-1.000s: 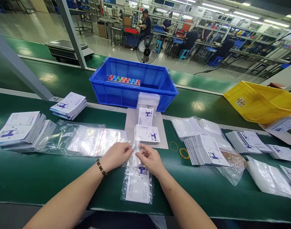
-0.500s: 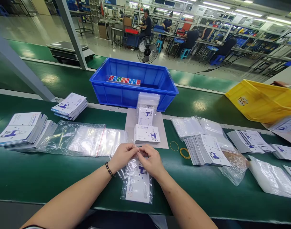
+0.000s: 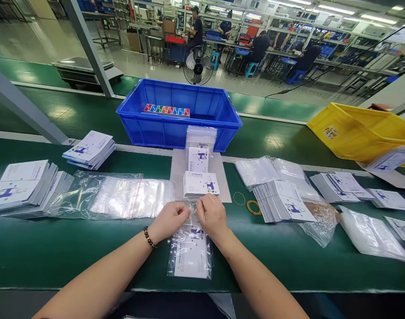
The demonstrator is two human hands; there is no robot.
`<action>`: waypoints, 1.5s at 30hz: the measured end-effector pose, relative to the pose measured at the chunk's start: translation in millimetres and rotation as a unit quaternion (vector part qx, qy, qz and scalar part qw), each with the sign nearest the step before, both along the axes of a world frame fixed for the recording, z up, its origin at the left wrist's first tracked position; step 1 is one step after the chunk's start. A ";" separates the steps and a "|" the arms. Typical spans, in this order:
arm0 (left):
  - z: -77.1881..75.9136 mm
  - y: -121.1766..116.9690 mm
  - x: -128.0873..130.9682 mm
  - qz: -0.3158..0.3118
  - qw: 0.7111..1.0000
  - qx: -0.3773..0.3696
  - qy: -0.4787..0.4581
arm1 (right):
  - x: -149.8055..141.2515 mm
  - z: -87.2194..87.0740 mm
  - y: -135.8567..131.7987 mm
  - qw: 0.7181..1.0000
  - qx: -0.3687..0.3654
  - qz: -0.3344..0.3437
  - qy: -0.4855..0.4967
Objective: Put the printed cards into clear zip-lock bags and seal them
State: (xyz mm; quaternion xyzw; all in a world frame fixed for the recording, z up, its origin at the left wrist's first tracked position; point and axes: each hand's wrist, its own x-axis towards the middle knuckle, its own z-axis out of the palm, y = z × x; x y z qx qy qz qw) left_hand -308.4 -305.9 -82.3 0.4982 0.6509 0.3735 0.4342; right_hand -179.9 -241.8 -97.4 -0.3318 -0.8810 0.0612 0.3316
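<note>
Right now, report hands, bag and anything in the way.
Left hand, right hand: both closed at far end of clear bag. Booklet inside, printed side up. Possible obstacle: card stack just beyond.

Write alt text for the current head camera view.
A person's left hand and right hand are closed at the upper end of a clear flat plastic bag holding a purple-printed white booklet on a flat green worktop. Beyond stands an open blue rectangular plastic bin; stacks of white printed booklets lie to both sides.

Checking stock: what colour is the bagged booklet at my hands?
The booklet is mainly white with bluish-purple print, in the head view.
</note>
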 end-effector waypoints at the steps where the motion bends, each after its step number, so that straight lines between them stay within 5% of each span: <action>1: -0.2 0.4 -1.7 0.015 1.000 0.002 -0.014 | 1.1 2.3 -0.5 1.000 0.000 0.027 0.014; 6: -0.5 1.7 -12.3 0.059 0.997 0.004 -0.045 | 4.1 6.5 -4.5 0.990 -0.026 0.135 -0.014; 8: 2.7 0.6 -15.7 0.068 0.994 0.083 0.020 | 5.8 5.6 -1.9 0.984 -0.070 0.160 -0.022; 12: 12.1 -2.2 -21.2 -0.057 0.945 0.251 0.202 | 13.1 11.8 7.6 0.958 -0.193 0.210 -0.007; 14: 15.7 -2.8 -24.7 -0.126 0.937 0.215 0.244 | 18.5 18.9 11.5 0.942 -0.246 0.226 -0.026; 18: 18.6 -3.5 -31.9 -0.113 0.957 0.105 0.244 | 28.2 28.4 18.1 0.928 -0.291 0.232 -0.035; 21: 17.4 -4.0 -32.3 -0.104 0.973 0.057 0.199 | 31.8 23.2 26.5 0.949 -0.260 0.172 0.052; 24: 15.3 -3.1 -28.2 -0.102 0.974 0.006 0.202 | 33.2 10.7 38.8 0.972 -0.213 -0.019 0.101; 27: 13.3 -0.9 -23.3 -0.111 0.968 -0.024 0.222 | 33.7 0.9 49.6 0.963 -0.219 -0.150 0.055; 30: 11.0 0.6 -20.6 -0.123 0.965 -0.027 0.232 | 33.2 0.1 53.4 0.952 -0.244 -0.183 0.040; 37: 8.7 -2.3 -22.1 -0.119 0.971 0.015 0.207 | 35.8 10.2 52.7 0.909 -0.307 -0.193 0.206; 45: 5.2 -1.4 -18.9 -0.111 0.969 0.008 0.219 | 39.2 5.1 60.3 0.919 -0.332 -0.202 0.067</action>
